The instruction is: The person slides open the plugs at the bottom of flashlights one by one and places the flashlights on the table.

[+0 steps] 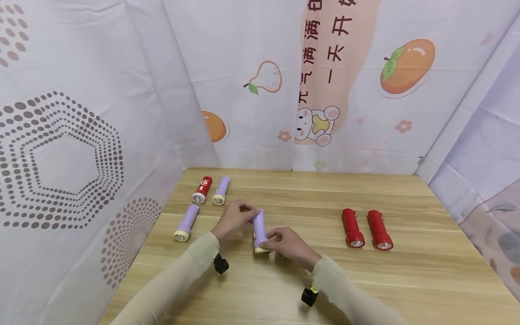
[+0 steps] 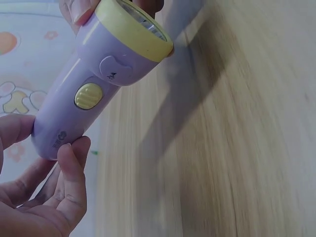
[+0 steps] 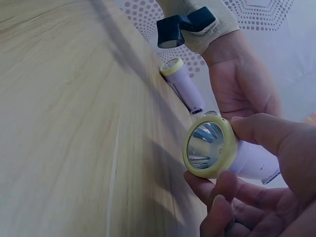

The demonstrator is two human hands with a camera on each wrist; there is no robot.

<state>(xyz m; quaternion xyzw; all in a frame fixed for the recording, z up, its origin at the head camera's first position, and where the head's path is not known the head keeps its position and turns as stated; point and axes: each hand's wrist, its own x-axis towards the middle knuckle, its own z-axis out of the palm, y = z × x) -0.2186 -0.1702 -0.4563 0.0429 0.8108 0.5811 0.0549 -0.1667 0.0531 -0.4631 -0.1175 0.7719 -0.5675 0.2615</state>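
- Flashlight (image 1: 260, 228), purple, over the counter (image 1: 300, 194).
- Pinched at tail (image 2: 57, 131) by left grip (image 1: 239, 214), at yellow rim (image 2: 126, 32) by right grip (image 1: 289, 243).
- Probably light, hard and slippery; best held round the middle.

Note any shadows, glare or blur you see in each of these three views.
Head view: fairly even light, faint shadows on the table; left wrist view: dark shadow streaks across it, the curtain softer than the held flashlight; right wrist view: long shadows again, bright and dark reflections in the flashlight's reflector.
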